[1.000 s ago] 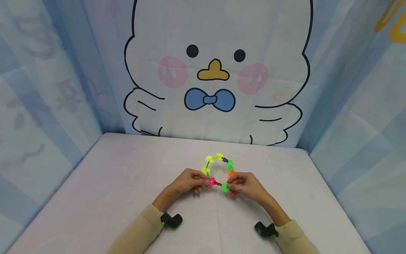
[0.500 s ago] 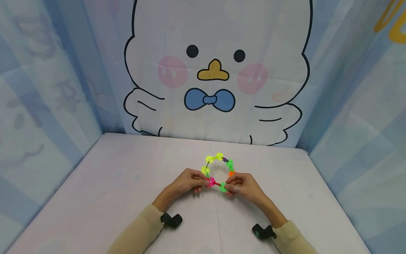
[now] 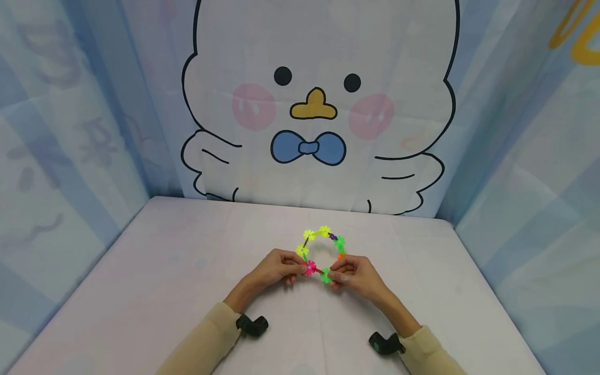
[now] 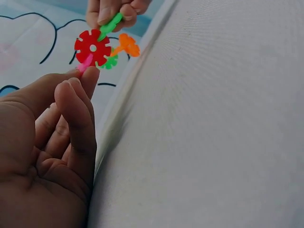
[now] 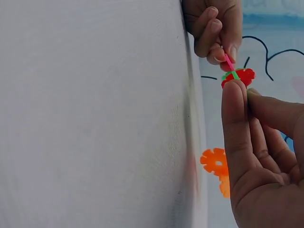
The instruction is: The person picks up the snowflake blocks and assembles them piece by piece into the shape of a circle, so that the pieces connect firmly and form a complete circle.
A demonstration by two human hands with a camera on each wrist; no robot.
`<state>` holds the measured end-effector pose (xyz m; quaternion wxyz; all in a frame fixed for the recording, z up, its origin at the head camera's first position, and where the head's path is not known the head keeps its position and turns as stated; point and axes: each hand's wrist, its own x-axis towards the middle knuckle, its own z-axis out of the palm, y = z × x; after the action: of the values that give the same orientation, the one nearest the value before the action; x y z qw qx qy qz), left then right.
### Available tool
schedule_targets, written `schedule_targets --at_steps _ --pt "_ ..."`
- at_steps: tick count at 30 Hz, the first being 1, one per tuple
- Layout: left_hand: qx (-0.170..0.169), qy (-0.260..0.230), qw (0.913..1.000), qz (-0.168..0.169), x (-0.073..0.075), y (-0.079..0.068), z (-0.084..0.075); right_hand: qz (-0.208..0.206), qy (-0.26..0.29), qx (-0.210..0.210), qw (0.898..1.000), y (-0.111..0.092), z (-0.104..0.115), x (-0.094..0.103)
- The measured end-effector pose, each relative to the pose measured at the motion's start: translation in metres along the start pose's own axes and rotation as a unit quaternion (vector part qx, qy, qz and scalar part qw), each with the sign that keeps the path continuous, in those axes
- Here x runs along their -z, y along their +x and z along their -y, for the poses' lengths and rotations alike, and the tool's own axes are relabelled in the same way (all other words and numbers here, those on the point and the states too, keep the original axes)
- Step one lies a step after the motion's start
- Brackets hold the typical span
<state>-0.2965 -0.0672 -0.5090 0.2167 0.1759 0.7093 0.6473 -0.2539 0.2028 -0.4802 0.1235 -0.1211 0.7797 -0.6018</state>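
A ring of notched plastic flower discs (image 3: 325,230) in yellow, purple, green, orange, red and pink is held up over the table by both hands. My left hand (image 3: 277,268) pinches the pink disc (image 3: 310,268) at the ring's near left between thumb and fingertip. With thumb and index finger, my right hand (image 3: 358,276) pinches a green disc (image 3: 325,276) at the near right. Between them sits a red disc (image 4: 84,45), seen face-on in the left wrist view; the pink and green discs meet it. Orange discs (image 5: 209,159) show beside the right fingers. The fingertips hide parts of the gripped discs.
A pale cloth covers the table (image 3: 187,291). Behind it hangs a curtain (image 3: 309,182) printed with a cartoon bird, with blue-white cloth at both sides. Each wrist wears a black camera (image 3: 252,325).
My right hand has shifted slightly left, bringing the green disc closer to the pink one. The left hand stays nearly in place, and both keep their pinch.
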Motion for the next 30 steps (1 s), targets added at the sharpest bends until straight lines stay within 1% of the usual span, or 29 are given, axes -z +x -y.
schedule_targets --at_steps 3,6,10,13,15,18,21,24,30 --pt "0.004 -0.012 0.9999 0.003 0.0 0.001 -0.001 -0.016 0.011 0.009 1.0 0.0 -0.001 0.0" --pt "0.017 -0.025 0.9995 0.01 0.001 0.0 -0.003 -0.028 0.021 0.016 0.999 -0.001 -0.001 -0.001" --pt "0.041 -0.035 0.9978 0.038 0.002 -0.003 -0.006 -0.038 0.028 0.027 0.999 -0.001 -0.001 -0.003" --pt "0.058 -0.051 0.9953 0.059 -0.003 -0.003 -0.008 -0.044 0.033 0.037 0.998 0.0 0.0 -0.005" --pt "0.066 -0.063 0.9936 0.066 -0.009 -0.003 -0.009 -0.047 0.033 0.044 0.997 0.0 0.0 -0.007" --pt "0.06 -0.079 0.9929 0.065 -0.017 -0.003 -0.008 -0.048 0.025 0.056 0.997 0.0 0.001 -0.009" --pt "0.048 -0.078 0.9941 0.058 -0.022 -0.003 -0.007 -0.049 0.005 0.059 0.997 -0.001 0.002 -0.01" --pt "0.037 -0.075 0.9955 0.044 -0.026 -0.003 -0.007 -0.049 -0.018 0.062 0.997 -0.001 0.004 -0.012" --pt "0.041 -0.071 0.9965 0.018 -0.03 -0.003 -0.007 -0.05 -0.039 0.068 0.996 -0.002 0.005 -0.012"
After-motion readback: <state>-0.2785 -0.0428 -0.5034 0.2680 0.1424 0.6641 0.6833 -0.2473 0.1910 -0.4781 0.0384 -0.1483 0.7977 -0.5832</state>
